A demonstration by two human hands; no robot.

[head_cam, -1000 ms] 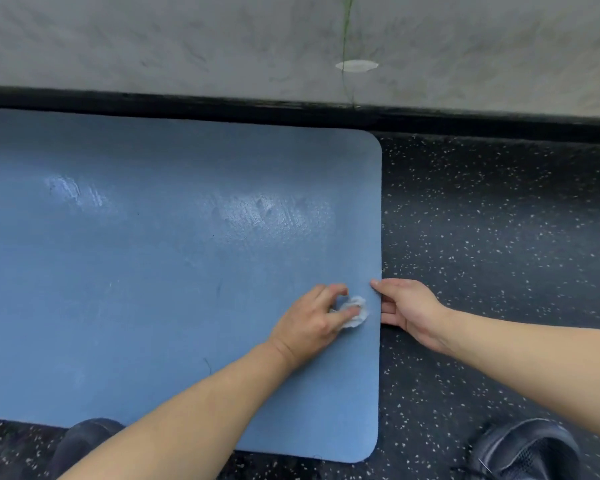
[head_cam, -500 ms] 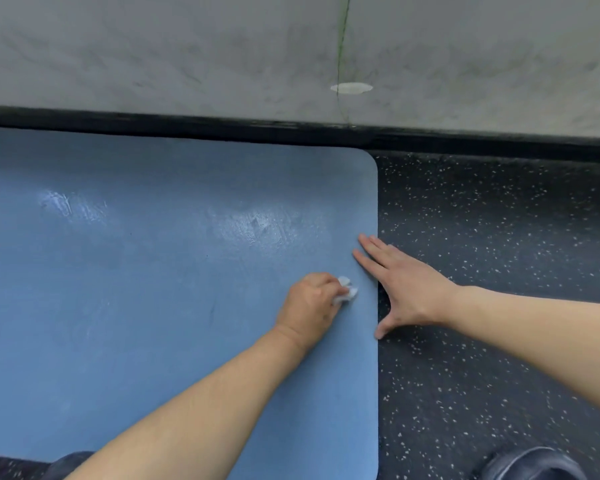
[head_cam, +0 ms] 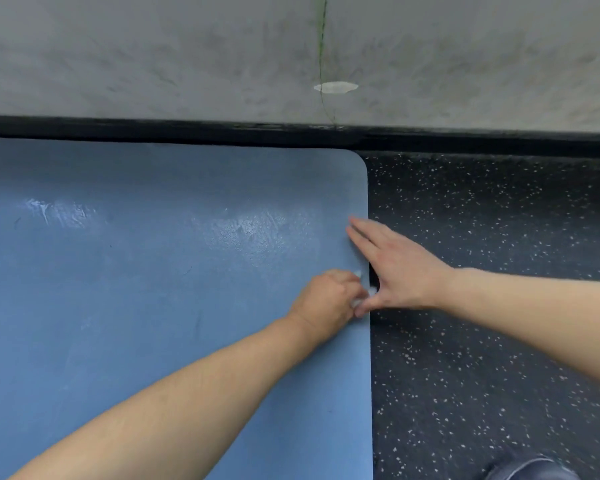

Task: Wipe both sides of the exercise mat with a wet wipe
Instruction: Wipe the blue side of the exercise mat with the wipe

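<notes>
Blue mat (head_cam: 153, 271) nearer; hands closer together.

Both forearms are bare to beyond the wrists, with no sleeve, watch or ring showing on the left hand (head_cam: 326, 299) or the right hand (head_cam: 400, 268), and a dark grey shoe (head_cam: 530, 470) peeks in below.

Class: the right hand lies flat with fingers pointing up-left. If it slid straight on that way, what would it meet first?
The right hand already has its fingertips at the mat edge; going on, it would cross bare mat, probably reaching the black strip below the wall.
</notes>
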